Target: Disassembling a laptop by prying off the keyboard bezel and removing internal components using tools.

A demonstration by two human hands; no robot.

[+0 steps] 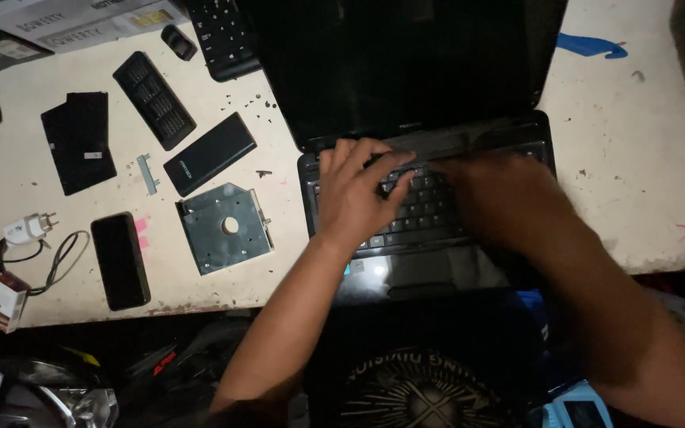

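Both my hands rest spread on the open black plastic laptop (426,119) — left hand (354,194), right hand (501,198) — fingers unclenched, grasping nothing; light, even pressure seems best.

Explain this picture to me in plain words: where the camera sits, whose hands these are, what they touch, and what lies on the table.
There is no machine here. One camera, worn on a person's head, looks down at that person's two bare hands. The left hand and the right hand both rest on the keyboard of an open black laptop with a dark screen; neither holds anything. The laptop sits on a worn, stained white table. To its left lie a silver metal drive tray with a round hole, a flat black rectangular box, a black case of screwdriver bits, a black phone and a white plug with a dark cable.
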